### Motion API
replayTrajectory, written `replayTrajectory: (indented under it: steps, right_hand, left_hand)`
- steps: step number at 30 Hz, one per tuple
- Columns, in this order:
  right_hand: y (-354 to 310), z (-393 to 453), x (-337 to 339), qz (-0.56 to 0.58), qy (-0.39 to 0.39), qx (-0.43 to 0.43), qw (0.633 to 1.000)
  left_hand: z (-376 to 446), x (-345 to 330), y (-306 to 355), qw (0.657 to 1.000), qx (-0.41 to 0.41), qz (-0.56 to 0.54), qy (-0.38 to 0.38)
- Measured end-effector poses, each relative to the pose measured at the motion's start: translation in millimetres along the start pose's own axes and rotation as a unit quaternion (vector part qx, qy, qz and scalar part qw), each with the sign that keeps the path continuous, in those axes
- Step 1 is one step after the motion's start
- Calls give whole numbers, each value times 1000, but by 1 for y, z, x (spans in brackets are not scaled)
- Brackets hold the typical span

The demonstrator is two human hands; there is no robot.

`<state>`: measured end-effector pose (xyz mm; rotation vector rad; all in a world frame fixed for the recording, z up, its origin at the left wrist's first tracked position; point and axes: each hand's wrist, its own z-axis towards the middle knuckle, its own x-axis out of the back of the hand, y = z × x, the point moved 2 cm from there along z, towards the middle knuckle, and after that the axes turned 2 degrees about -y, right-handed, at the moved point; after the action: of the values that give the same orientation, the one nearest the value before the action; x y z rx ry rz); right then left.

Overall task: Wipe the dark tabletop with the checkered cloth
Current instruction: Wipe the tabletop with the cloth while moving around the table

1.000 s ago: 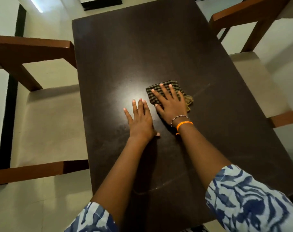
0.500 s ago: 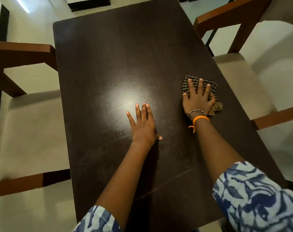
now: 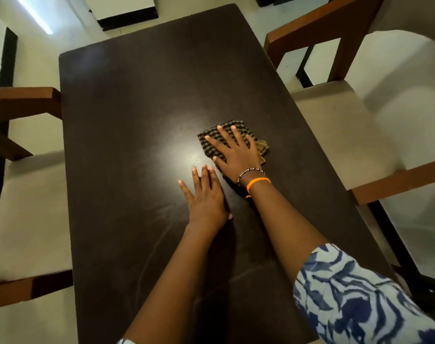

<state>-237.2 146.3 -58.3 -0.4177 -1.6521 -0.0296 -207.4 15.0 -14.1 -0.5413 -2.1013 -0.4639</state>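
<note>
The dark tabletop (image 3: 142, 100) fills the middle of the head view, with a glare patch near its centre. A small folded checkered cloth (image 3: 257, 144), brown and tan, lies flat on it a little right of centre. My right hand (image 3: 235, 155) presses palm-down on the cloth with fingers spread, covering most of it; beaded and orange bands circle the wrist. My left hand (image 3: 205, 197) rests flat on the bare table just below and left of the right hand, fingers together, holding nothing.
Wooden-framed chairs with pale seat cushions stand on both sides: one on the left (image 3: 27, 207) and one on the right (image 3: 340, 135). A second chair frame (image 3: 318, 23) sits at the far right. Pale floor surrounds the table.
My right hand slid the cloth from the centre to the table's right edge, then back left toward the centre. My left hand stayed planted on the table.
</note>
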Motion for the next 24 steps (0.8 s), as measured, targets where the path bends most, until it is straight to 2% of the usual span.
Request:
replayTrajectory:
  steps: [4, 11, 19, 24]
  right_hand:
    - [60, 12, 16, 10, 17, -66, 998]
    - [144, 26, 36, 45, 12, -167, 985]
    - [149, 30, 41, 56, 6, -152, 987]
    - [147, -17, 39, 55, 16, -142, 988]
  left_hand:
    - [11, 1, 39, 1000, -18, 13, 7]
    - [14, 3, 63, 999, 23, 47, -1]
    - [11, 3, 80, 997, 45, 60, 15]
    - [6, -2, 84, 995, 40, 83, 37]
